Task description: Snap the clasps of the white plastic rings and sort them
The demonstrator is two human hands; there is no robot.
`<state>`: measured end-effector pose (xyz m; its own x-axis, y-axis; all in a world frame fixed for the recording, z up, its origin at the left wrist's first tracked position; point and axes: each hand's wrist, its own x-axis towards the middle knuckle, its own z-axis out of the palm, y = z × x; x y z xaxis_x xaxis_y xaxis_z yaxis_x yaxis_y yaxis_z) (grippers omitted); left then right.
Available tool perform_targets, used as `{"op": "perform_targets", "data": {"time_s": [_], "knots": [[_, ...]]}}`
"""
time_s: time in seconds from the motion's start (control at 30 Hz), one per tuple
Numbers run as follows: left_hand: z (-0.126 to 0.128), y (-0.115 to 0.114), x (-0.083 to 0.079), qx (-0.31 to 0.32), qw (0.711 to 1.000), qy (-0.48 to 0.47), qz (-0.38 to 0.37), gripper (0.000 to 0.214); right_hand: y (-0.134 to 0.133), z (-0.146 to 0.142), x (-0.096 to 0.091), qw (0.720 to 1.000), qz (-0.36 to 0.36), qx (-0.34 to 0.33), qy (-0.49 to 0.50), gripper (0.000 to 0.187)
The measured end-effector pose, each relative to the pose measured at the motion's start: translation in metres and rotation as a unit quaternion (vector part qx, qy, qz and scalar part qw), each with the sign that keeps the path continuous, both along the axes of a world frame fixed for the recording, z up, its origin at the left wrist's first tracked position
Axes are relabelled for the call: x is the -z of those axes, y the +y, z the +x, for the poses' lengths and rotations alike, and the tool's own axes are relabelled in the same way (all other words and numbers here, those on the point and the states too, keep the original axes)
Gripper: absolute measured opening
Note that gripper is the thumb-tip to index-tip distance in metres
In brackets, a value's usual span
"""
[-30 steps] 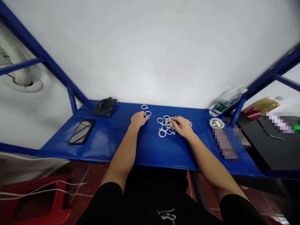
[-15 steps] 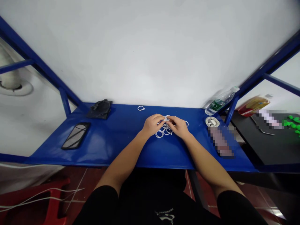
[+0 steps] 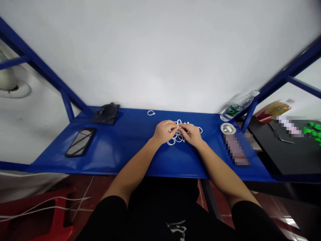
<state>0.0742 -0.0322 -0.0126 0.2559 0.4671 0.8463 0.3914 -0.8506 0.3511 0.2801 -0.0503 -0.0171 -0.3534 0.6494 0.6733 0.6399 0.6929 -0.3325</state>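
Note:
A pile of several white plastic rings (image 3: 178, 138) lies on the blue table (image 3: 130, 150) near the wall. My left hand (image 3: 164, 131) and my right hand (image 3: 192, 134) meet above the pile, fingertips pinched together on a white ring between them. One single white ring (image 3: 150, 113) lies apart, at the back left of the pile.
A black phone (image 3: 80, 142) lies at the left, a dark cloth pouch (image 3: 105, 113) behind it. A plastic water bottle (image 3: 237, 107) lies at the back right, a round tin lid (image 3: 228, 128) by it. A red stool (image 3: 37, 214) stands at lower left.
My left hand moved right from the two loose rings to the pile, taking one ring with it; both hands now pinch a ring together. One loose ring stays behind.

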Motion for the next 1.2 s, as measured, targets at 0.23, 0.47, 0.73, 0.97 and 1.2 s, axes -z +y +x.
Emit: {"op": "perform_targets", "data": {"time_s": [0.23,0.47,0.73,0.97,1.2], "knots": [[-0.003,0.002,0.003,-0.064,0.997,0.045,0.013,0.022,-0.002,-0.003,-0.003,1.0,-0.025,-0.014,-0.008,0.024],[-0.015,0.016,0.009,-0.082,0.993,0.077,-0.036,0.024,0.003,0.004,-0.001,0.998,-0.047,0.019,-0.023,0.024],[-0.074,0.067,0.031,-0.305,0.889,0.15,-0.306,0.049,0.003,0.01,-0.003,0.995,-0.091,0.029,-0.016,0.037],[-0.076,0.067,0.037,-0.327,0.863,0.213,-0.322,0.045,0.003,0.008,-0.004,0.994,-0.095,0.037,-0.028,0.033],[-0.071,0.053,0.027,-0.323,0.856,0.238,-0.326,0.037,0.003,0.006,-0.004,0.995,-0.09,0.029,-0.03,0.032]]}}
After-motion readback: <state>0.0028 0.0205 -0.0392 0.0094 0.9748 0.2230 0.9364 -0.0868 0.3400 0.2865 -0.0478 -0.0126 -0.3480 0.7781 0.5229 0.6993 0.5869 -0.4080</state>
